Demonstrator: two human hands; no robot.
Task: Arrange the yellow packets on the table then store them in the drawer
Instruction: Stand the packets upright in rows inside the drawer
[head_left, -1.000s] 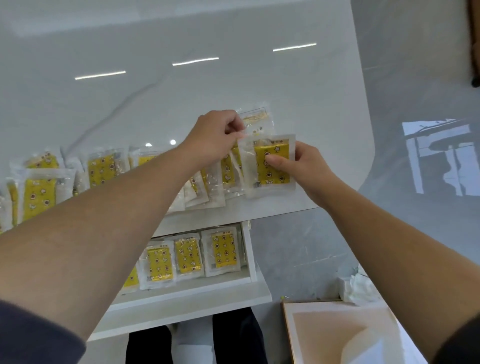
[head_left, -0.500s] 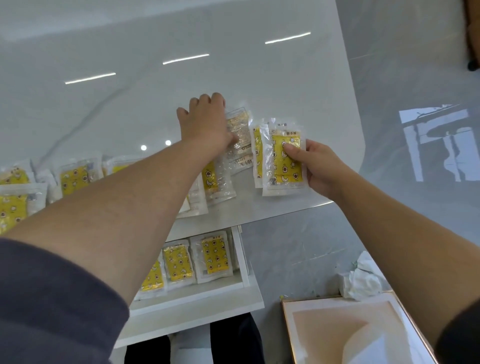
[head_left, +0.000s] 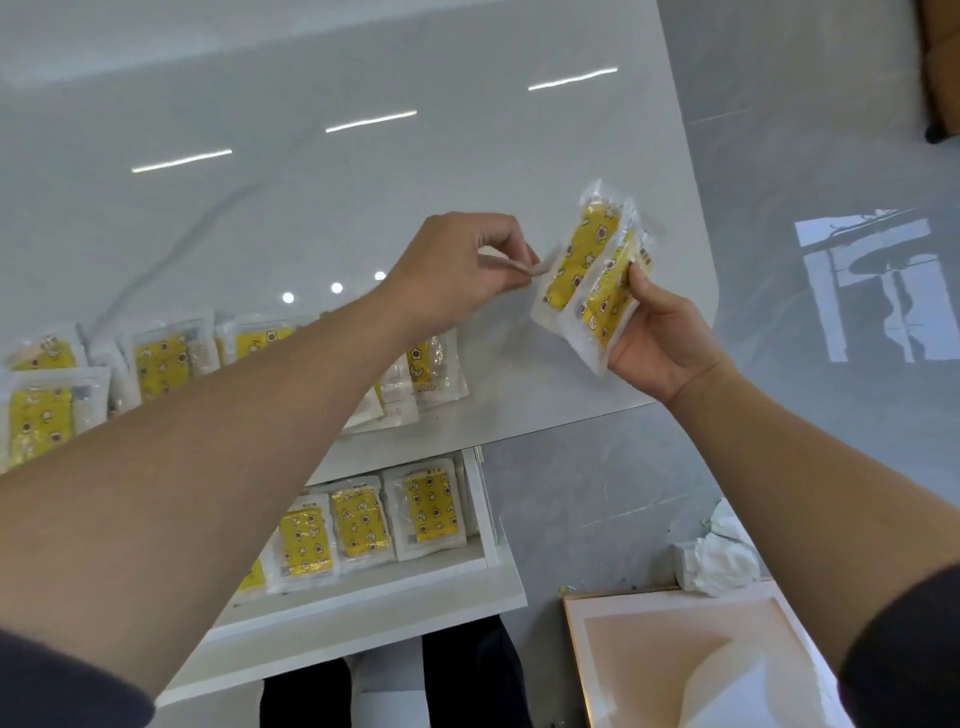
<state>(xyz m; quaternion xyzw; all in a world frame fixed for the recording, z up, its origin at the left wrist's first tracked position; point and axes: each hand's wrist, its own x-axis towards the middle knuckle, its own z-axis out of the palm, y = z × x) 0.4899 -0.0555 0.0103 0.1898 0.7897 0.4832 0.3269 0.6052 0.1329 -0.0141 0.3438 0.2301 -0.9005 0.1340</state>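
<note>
Yellow packets (head_left: 156, 358) are lying in a row along the table (head_left: 363, 208), and at least 3 are already sitting in the open drawer (head_left: 485, 519). The right hand (head_left: 660, 338) is gripping a held pair (head_left: 592, 270) above the table's corner, while the left hand (head_left: 457, 265) is pinching a thin packet (head_left: 514, 266), seen edge-on. Most of the storing is looking undone.

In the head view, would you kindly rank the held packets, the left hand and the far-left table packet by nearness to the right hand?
1. held packets: gripped in the right hand.
2. left hand: just left, pinching a thin packet.
3. far-left table packet: leftmost, far off.
</note>
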